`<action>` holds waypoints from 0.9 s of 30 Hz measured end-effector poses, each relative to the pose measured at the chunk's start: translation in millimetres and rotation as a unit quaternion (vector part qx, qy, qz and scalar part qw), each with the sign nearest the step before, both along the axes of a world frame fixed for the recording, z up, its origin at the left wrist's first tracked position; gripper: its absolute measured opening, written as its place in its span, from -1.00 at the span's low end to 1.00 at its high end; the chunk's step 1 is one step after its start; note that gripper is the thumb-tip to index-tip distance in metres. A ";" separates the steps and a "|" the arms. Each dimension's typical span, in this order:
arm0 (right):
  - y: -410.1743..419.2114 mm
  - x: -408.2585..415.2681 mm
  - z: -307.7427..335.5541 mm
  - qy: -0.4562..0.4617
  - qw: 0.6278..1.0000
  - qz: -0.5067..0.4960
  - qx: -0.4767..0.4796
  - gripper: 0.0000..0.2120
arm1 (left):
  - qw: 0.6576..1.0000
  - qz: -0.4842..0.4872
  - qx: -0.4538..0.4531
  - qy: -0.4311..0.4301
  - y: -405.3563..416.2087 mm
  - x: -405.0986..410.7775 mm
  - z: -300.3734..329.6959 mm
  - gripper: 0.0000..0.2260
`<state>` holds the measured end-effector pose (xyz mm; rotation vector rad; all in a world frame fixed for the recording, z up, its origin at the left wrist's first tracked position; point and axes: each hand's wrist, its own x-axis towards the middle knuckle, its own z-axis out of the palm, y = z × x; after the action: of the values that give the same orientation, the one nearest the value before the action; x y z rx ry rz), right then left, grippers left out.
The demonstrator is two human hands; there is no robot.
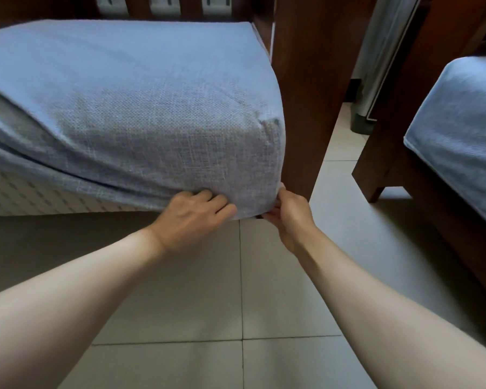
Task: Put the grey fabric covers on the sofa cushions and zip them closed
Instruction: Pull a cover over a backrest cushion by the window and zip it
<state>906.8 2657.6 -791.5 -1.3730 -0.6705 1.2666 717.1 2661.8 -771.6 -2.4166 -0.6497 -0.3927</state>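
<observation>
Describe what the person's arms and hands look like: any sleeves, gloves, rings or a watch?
Both forearms are bare as far as the frame shows, with no sleeve edge in view. The left hand and the right hand wear no gloves. No watch or bracelet shows on either wrist, and no ring shows on the visible fingers. The right hand's fingers are largely hidden under the fabric edge.

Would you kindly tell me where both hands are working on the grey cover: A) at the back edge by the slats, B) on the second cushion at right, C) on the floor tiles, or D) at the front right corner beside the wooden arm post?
D: the left hand and right hand both grip the grey cover at its lower front corner, next to the wooden arm post.
</observation>
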 end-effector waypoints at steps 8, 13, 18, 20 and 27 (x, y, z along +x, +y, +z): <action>21.8 -2.5 6.5 0.098 0.993 -0.063 -0.026 -0.80 | 0.999 -0.022 0.030 -0.011 0.3 11.2 0.4 -0.84; 32.2 -7.6 -14.0 0.052 0.995 -0.077 -0.022 -0.75 | 0.999 -0.024 0.027 -0.033 2.8 15.5 -11.0 -0.81; 29.5 -11.0 -17.4 0.013 0.992 -0.114 -0.048 -0.76 | 0.999 0.009 0.026 -0.020 0.9 17.0 -21.3 -0.85; 23.2 -13.6 -10.7 0.018 0.989 -0.139 -0.046 -0.74 | 0.999 0.017 0.036 -0.016 2.1 11.2 -17.7 -0.87; -27.5 -53.6 7.5 0.202 0.973 -0.095 -0.056 -0.73 | 0.990 0.086 0.085 -0.077 -0.4 -50.2 4.2 -0.86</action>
<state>853.2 2630.1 -784.0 -1.1849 -0.1849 1.3894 666.9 2661.4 -767.4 -2.1647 -0.8505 -0.5430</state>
